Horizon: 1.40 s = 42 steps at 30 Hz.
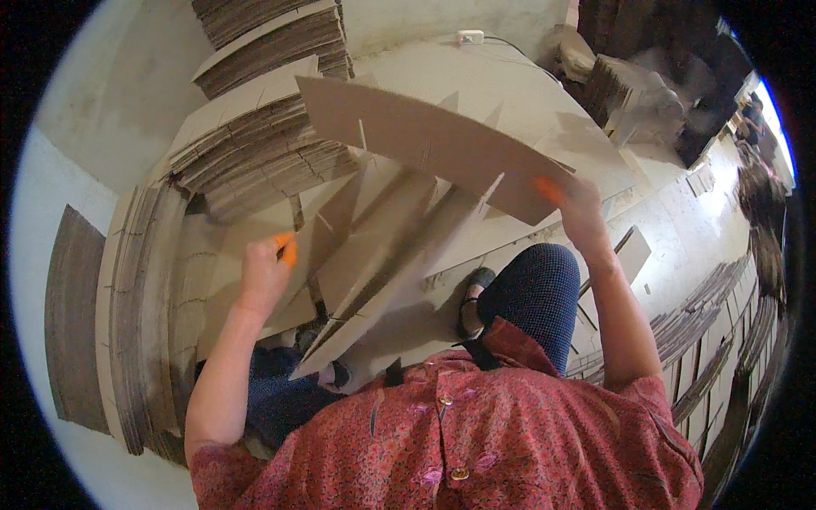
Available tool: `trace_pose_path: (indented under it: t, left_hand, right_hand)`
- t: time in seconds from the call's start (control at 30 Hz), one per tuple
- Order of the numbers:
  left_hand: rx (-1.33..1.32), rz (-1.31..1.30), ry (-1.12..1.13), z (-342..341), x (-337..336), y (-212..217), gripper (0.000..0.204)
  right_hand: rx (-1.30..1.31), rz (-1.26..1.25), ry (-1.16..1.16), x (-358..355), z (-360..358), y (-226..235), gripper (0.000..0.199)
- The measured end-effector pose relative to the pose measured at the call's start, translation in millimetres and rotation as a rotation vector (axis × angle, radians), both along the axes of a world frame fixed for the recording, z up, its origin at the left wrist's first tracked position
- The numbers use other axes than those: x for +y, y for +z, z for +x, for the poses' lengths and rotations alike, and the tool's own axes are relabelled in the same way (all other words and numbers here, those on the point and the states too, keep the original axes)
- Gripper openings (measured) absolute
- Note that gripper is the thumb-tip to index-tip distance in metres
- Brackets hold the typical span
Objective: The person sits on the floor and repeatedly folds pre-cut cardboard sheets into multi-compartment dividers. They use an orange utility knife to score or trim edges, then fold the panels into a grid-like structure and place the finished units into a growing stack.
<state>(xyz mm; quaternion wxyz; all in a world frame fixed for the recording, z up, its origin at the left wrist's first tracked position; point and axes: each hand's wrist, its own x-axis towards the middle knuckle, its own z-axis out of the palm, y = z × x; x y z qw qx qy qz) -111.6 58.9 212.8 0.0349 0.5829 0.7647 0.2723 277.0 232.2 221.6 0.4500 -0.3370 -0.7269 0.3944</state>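
Observation:
My right hand [574, 208], with orange covers on its fingertips, grips the right end of a long slotted cardboard strip [425, 140]. The strip stretches to the left, raised over the work surface. Under it, several slotted cardboard pieces [399, 246] stand on edge at a slant, some crossing the long strip near its slots. My left hand [265, 270] is closed, also with orange fingertip covers, beside a slanted cardboard piece [331, 217]. Whether its fingers hold that piece's edge cannot be made out.
Tall cardboard stacks [246, 136] stand at the far left, with more upright bundles [136, 323] nearer. A pale board [501, 93] lies ahead, with a white power socket [470, 37] behind it. Cardboard strips [697, 314] cover the floor at right. A person [752, 119] is at the far right.

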Motion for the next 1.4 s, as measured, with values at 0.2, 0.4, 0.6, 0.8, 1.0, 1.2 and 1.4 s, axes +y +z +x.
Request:
trace_pose_path:
  t: [0.2,0.4,0.6,0.8,1.0,1.2,1.4]
  left_hand:
    - [0.006,0.019,0.028,-4,1,-5,0.02]
    - [0.27,0.248,-0.174,23,13,11,0.025]
    - [0.071,-0.055,-0.254,97,53,34,0.029]
    - [0.279,-0.166,-0.275,109,91,6,0.025]
    - [0.25,-0.235,-0.227,101,103,-3,0.018]
    - [0.08,-0.234,-0.357,92,105,-8,0.025]
    - [0.232,-0.002,-0.164,58,103,25,0.039]
  right_hand:
    - [-0.313,-0.109,-0.074,-12,3,-6,0.015]
    - [-0.089,-0.109,-0.081,-21,5,-56,0.014]
    - [-0.049,0.031,-0.112,-27,-11,-47,0.011]
    - [-0.056,0.061,-0.11,-23,-6,-96,0.009]
    - [-0.049,0.017,-0.116,-33,-6,-75,0.008]
    - [-0.138,-0.036,-0.138,-30,3,-113,0.01]
    - [-0.031,-0.093,-0.164,-44,0,-56,0.043]
